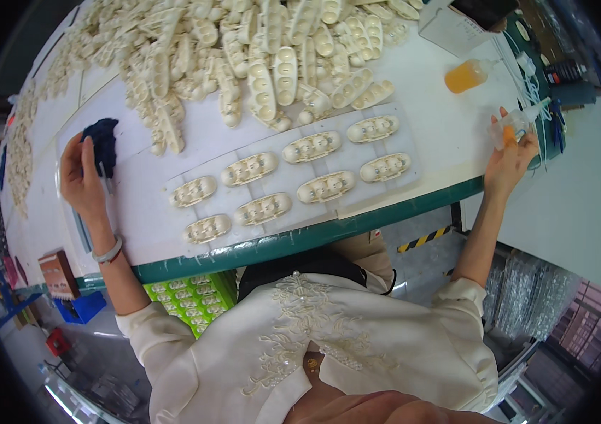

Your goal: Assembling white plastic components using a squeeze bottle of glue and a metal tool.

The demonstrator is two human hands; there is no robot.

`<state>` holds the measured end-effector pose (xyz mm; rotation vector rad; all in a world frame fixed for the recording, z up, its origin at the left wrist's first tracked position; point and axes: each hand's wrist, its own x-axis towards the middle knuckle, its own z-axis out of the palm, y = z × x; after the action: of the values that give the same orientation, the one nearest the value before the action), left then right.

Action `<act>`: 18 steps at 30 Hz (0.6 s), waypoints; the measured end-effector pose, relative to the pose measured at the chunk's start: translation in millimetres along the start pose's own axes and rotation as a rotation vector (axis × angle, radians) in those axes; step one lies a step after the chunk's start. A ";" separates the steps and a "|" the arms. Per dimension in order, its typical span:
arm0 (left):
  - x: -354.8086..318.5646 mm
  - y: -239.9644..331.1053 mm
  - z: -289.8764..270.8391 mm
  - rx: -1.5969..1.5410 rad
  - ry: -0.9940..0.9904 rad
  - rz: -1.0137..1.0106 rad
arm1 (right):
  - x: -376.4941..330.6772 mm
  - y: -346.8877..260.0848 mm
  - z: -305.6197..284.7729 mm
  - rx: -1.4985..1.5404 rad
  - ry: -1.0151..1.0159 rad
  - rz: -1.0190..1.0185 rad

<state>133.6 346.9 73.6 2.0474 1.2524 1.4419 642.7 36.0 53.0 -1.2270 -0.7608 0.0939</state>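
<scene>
At the left of the table, my left hand (81,177) holds a crumpled dark blue cloth (104,141) by its near side, thumb and fingers closed on it. Far to the right, my right hand (511,157) grips a clear squeeze bottle (504,131) with a thin nozzle and some orange liquid inside. Between the hands lies a pale flat board (272,181). Two rows of cream, boat-shaped plastic parts (326,186) rest on it, each with small round cups and metal bits inside.
A large heap of similar cream parts (230,56) covers the far side. Beyond my right hand stand an orange-filled bottle (464,76), a white box (449,28) and white cables (527,67). The table has a green front edge (300,242). Below it sits a bright green tray (226,286) of parts.
</scene>
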 end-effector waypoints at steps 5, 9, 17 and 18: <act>-2.4 2.4 0.3 -0.001 0.010 -0.024 | 22.4 7.1 12.8 -0.363 -0.007 -0.025; -2.3 3.9 -4.1 0.016 0.012 -0.017 | 21.0 10.0 12.6 -0.465 -0.066 0.121; -7.5 5.8 0.2 0.047 -0.001 -0.028 | 13.7 -10.1 8.6 -0.456 -0.089 0.289; -7.0 7.1 -1.1 0.044 0.012 -0.025 | 12.8 -16.6 5.9 -0.491 -0.106 0.320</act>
<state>135.2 337.2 74.9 2.0468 1.3206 1.4296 643.6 40.5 74.3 -1.8194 -0.6941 0.2462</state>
